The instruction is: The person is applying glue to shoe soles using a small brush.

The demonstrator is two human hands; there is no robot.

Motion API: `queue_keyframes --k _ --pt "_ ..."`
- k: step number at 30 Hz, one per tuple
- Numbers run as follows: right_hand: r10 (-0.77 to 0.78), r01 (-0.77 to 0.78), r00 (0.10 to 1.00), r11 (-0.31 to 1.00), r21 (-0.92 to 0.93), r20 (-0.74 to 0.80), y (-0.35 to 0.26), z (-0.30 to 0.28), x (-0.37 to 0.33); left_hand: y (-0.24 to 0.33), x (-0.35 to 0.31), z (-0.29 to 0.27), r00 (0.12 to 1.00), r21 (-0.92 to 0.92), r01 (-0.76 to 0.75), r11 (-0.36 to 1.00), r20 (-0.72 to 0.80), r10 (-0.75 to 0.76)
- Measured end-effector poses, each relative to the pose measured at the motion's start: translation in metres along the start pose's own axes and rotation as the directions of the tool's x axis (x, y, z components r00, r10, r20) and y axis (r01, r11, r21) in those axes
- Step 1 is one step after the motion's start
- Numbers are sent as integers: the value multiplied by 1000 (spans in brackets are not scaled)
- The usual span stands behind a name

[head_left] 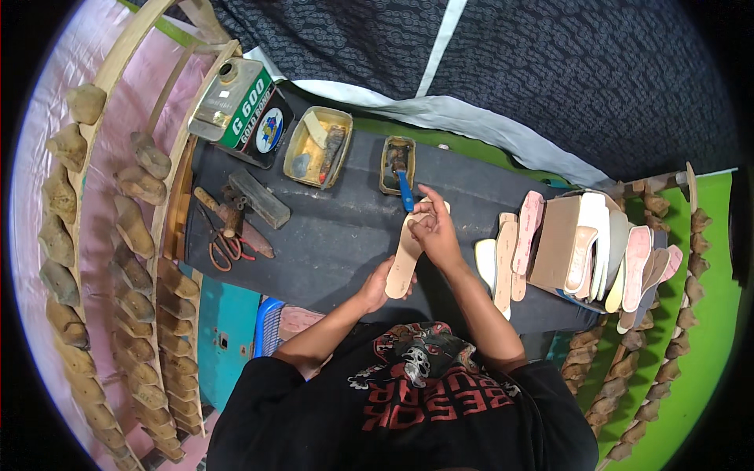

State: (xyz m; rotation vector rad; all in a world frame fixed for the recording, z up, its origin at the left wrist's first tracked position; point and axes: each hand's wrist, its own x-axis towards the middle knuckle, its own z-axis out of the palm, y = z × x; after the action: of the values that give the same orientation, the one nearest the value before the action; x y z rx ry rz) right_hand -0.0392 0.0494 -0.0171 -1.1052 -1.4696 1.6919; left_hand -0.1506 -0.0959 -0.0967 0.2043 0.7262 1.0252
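Note:
My left hand (378, 289) grips the lower end of a tan shoe insole (404, 263), which slants up over the dark table. Across the insole's upper part is my right hand (433, 228), its fingers apart and partly bent, one reaching toward the left. Close to those fingertips is a brush with a blue handle (405, 191). The brush stands in a small, dark-stained rectangular container (386, 166), its head down inside. Whether any right fingertip touches the handle is hard to make out.
Several insoles (506, 255) lie to the right, beside a cardboard box (554, 239) with more insoles. Farther left are a yellowish tub (292, 166), a metal can (236, 118), scissors (225, 253), a hammer (228, 220) and a grey block (259, 198). Racks of shoe lasts (137, 184) flank the table (338, 235).

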Motion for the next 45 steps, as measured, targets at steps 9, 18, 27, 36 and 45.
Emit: queue_keyframes --k 9,18,27,36,45 --pt "51 -51 999 997 -62 -10 19 11 27 5 -3 -16 999 -46 -29 998 24 31" --pt "-62 65 988 998 19 -143 15 9 23 5 1 -18 999 -50 -37 998 34 39" --pt "-101 118 974 990 74 -201 2 2 18 7 -1 -12 998 -34 -55 998 33 56" --pt "-174 200 952 977 78 -251 -9 -13 17 8 -3 -11 999 -23 -34 999 -29 33" --pt "-172 192 965 977 90 -197 -14 -20 11 0 -8 3 988 -2 -92 996 -125 91"
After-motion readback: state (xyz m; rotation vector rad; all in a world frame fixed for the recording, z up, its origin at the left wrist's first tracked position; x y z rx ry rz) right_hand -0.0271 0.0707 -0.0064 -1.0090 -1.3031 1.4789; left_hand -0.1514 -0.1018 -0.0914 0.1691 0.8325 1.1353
